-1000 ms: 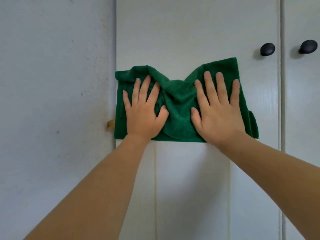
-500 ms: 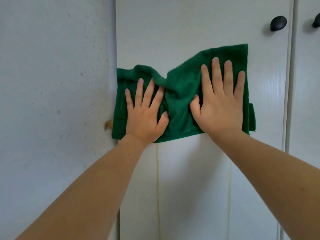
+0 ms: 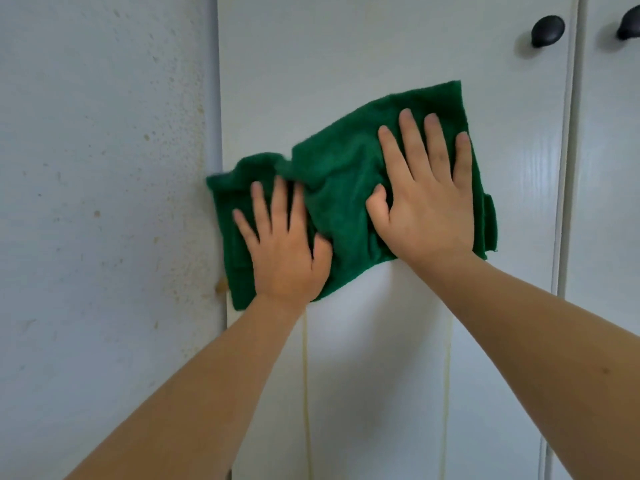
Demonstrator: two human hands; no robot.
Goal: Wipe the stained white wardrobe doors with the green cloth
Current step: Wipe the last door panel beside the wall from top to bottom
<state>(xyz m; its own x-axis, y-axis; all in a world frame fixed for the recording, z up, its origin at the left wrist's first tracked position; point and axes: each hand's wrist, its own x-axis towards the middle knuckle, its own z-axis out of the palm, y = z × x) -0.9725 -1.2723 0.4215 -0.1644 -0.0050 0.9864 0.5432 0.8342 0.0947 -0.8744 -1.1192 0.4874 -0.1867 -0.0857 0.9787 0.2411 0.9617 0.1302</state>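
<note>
A green cloth (image 3: 343, 174) lies spread and bunched against the white wardrobe door (image 3: 363, 64). My left hand (image 3: 282, 244) presses flat on the cloth's lower left part, fingers straight and spread. Flat on its upper right part is my right hand (image 3: 427, 192), fingers pointing up. The right side of the cloth sits higher than the left. Two thin yellowish drip streaks (image 3: 305, 375) run down the door below the cloth.
A speckled, stained white wall (image 3: 104, 202) stands left of the door, with a brownish spot (image 3: 220, 287) at the door's edge. Two black round knobs (image 3: 547, 31) sit at the top right, one on this door and one on the neighbouring door (image 3: 606, 168).
My left hand has slid down the door with the cloth's left part, while my right hand stays higher. The cloth now slants up to the right.
</note>
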